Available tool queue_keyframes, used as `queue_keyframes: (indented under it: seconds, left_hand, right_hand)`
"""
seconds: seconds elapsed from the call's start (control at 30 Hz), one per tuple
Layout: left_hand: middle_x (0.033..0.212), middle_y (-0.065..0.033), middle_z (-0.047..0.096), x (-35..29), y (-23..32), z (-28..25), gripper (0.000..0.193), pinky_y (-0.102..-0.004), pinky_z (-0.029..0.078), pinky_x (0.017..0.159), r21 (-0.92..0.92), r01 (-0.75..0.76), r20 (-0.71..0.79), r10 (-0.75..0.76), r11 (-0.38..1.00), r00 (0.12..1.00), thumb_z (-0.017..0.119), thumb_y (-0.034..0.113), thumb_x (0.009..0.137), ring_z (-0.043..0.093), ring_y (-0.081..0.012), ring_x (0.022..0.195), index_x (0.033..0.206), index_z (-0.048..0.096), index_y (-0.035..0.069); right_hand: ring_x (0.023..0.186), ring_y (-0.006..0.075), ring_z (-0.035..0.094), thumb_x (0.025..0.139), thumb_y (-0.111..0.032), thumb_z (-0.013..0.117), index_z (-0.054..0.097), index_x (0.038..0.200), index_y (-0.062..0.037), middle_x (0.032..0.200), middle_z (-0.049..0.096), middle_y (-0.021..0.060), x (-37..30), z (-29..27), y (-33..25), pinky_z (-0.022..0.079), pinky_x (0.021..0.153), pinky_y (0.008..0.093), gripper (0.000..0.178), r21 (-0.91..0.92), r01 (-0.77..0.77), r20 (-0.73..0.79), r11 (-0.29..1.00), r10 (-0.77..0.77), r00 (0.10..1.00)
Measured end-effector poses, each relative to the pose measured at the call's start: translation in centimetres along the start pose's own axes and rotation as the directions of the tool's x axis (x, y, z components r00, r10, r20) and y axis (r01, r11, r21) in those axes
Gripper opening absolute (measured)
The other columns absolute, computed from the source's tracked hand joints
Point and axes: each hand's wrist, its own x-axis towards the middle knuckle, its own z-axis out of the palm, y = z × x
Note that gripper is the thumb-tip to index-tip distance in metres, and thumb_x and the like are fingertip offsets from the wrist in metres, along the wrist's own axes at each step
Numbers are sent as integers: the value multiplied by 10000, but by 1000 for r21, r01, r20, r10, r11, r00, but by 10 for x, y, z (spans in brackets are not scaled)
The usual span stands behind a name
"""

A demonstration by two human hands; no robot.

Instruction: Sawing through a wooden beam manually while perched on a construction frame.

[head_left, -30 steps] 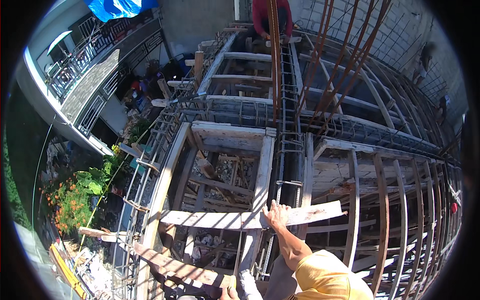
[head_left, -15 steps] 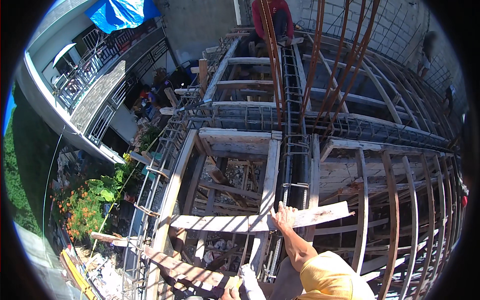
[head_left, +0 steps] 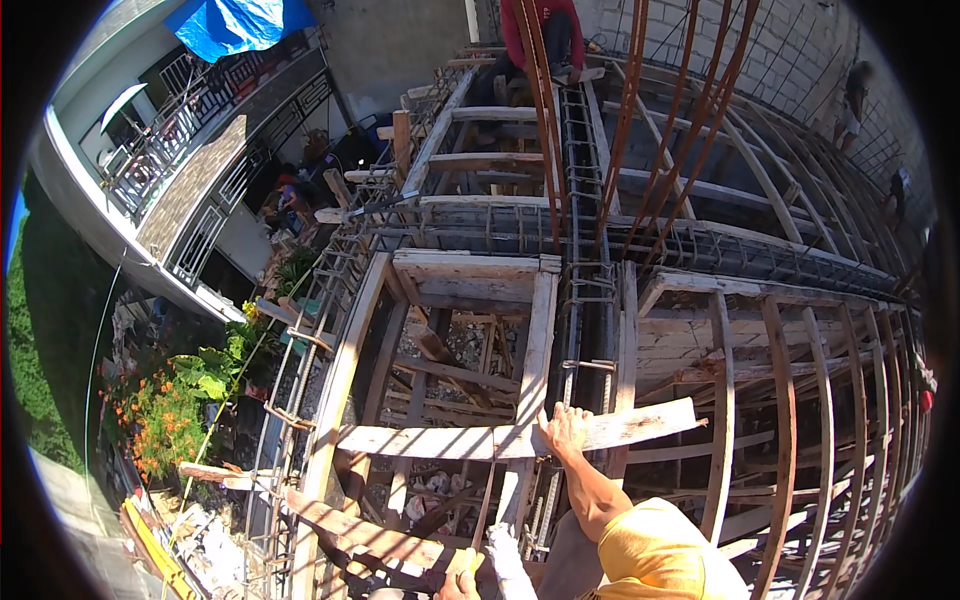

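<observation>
A pale wooden plank (head_left: 420,441) lies across the timber framing in front of me, striped with shadow. My right hand (head_left: 563,430) grips it right of its middle, with the fingers over its far edge. Nearer to me, a second wooden board (head_left: 360,527) slants down toward the lower edge. At that board's right end is my left hand (head_left: 459,584), its fingers closed around the wood and partly cut off by the picture's edge. Beside it is a white-wrapped shape (head_left: 508,565) whose kind I cannot make out. Steel rebar (head_left: 570,372) runs between the beams past my right hand.
Rusty upright bars (head_left: 548,120) rise ahead. A person in a red top (head_left: 548,40) crouches at the far end. Slatted timber framing (head_left: 780,420) with open gaps spreads right. On the left are a rebar cage (head_left: 285,410), orange-flowered plants (head_left: 165,425) and a house balcony (head_left: 190,150).
The view has shifted slightly, so the framing and plank sit a little higher in the picture. Both hands keep their places on the wood.
</observation>
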Motion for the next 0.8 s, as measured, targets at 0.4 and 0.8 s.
queue_keyframes:
  seconds: [0.4,0.8]
  left_hand:
    - [1325,-224,537,-1,0,0,460,-491,502,908,-62,30,-32,-32,998,999,494,220,967,588,-412,1127,1404,441,88]
    - [1288,-231,561,4,1,-4,465,-498,506,896,-110,51,-64,-58,993,996,509,262,966,601,-427,1101,1394,445,92]
  right_hand:
    - [811,273,589,845,-540,611,617,827,-116,758,637,120,1,-2,0,390,826,437,424,-18,18,-23,1000,-19,1000]
    - [806,278,583,839,-538,614,606,815,-110,737,624,122,-1,-1,-1,386,819,447,429,-18,14,-69,1000,-15,997]
